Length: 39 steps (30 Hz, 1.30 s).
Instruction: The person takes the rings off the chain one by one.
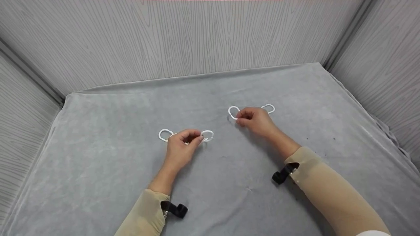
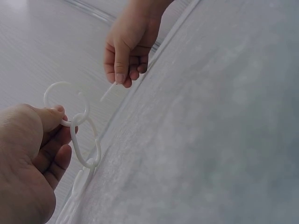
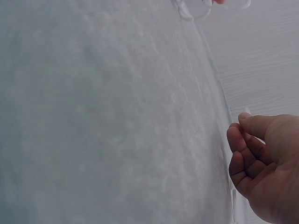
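My left hand [image 1: 181, 148] pinches a white plastic ring [image 1: 212, 135] between thumb and finger, held up off the cloth. In the left wrist view, a second white link [image 2: 74, 142] hangs hooked through that ring, and more links trail below it. Farther right and back, my right hand [image 1: 257, 122] pinches another white ring [image 1: 229, 112] with thumb and fingertip, the other fingers curled. That ring shows only as a thin edge past the fingertips in the right wrist view.
A white ring [image 1: 159, 135] shows on the left hand's far side, and another white ring [image 1: 273, 107] just right of the right hand. Grey cloth [image 1: 223, 183] covers the table. Pale wood-patterned panels [image 1: 183, 36] rise behind and at both sides.
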{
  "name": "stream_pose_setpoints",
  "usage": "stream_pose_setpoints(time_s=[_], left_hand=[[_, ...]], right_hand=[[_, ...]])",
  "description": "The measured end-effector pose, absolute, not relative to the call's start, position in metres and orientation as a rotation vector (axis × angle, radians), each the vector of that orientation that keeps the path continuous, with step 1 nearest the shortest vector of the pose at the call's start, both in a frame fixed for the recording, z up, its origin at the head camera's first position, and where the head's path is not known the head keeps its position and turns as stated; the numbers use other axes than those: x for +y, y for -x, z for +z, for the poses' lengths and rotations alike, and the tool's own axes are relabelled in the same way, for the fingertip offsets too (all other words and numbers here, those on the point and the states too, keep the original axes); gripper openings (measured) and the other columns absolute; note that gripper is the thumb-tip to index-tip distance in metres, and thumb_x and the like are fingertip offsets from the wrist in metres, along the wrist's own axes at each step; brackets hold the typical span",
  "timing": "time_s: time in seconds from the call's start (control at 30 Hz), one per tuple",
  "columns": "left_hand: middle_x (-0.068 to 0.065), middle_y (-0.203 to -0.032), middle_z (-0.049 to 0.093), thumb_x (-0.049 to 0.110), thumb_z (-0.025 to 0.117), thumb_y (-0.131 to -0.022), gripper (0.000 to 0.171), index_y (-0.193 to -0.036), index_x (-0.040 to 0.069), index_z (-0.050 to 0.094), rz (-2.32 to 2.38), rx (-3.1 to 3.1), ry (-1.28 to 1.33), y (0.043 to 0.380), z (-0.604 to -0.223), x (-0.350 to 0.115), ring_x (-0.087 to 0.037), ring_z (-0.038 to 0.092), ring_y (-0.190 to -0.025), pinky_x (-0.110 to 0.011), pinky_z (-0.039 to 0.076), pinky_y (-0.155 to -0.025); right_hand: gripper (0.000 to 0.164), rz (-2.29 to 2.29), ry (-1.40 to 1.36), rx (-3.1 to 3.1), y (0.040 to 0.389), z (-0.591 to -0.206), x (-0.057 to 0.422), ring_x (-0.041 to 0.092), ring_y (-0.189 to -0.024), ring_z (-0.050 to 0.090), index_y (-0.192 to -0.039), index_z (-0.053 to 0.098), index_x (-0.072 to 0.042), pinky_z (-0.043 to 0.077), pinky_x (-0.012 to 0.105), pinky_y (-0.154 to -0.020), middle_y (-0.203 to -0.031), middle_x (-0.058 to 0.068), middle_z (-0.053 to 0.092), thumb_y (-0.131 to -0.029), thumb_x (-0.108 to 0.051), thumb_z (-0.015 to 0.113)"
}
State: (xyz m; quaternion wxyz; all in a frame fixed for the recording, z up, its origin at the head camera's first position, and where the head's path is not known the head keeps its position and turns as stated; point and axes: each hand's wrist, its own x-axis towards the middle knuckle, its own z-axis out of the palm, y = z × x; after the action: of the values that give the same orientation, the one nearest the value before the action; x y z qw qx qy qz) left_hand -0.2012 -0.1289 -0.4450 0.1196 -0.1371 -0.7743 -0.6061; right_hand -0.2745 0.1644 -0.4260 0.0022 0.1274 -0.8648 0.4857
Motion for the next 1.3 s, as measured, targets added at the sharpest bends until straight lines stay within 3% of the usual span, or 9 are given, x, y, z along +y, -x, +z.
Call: stream_pose_setpoints(time_s=[0.43,0.93,1.3], left_hand=[[-0.004,-0.087,0.076,0.004,0.083,-0.091,0.007,-0.097,0.002,0.081,-1.753,-2.277,0.394,0.200,-0.444,-0.128,-0.016,0.066,-0.077,-0.022,0.051,-0.072],[-0.004,-0.086,0.076,0.004,0.083,-0.091,0.006,-0.097,0.003,0.081,-1.749,-2.289,0.403,0.201,-0.444,-0.129,-0.017,0.066,-0.077,-0.022,0.051,-0.072],[-0.004,-0.086,0.076,0.002,0.083,-0.090,0.007,-0.096,0.002,0.080,-1.752,-2.287,0.385,0.200,-0.445,-0.128,-0.017,0.066,-0.076,-0.022,0.051,-0.072]], right_hand=[[0.006,1.340,-0.389,-2.815,0.278,-0.431,0.158,0.014,-0.082,0.059,-0.096,0.078,-0.004,0.046,0.025,-0.076,-0.083,-0.001,0.071,-0.090,-0.003,0.081],[0.007,1.300,-0.368,-2.826,0.281,-0.430,0.153,0.016,-0.083,0.060,-0.097,0.078,-0.003,0.047,0.028,-0.078,-0.087,0.002,0.073,-0.090,-0.003,0.079],[0.009,1.322,-0.394,-2.853,0.282,-0.428,0.155,0.012,-0.077,0.059,-0.098,0.079,-0.002,0.045,0.021,-0.070,-0.082,0.002,0.072,-0.089,-0.002,0.079]])
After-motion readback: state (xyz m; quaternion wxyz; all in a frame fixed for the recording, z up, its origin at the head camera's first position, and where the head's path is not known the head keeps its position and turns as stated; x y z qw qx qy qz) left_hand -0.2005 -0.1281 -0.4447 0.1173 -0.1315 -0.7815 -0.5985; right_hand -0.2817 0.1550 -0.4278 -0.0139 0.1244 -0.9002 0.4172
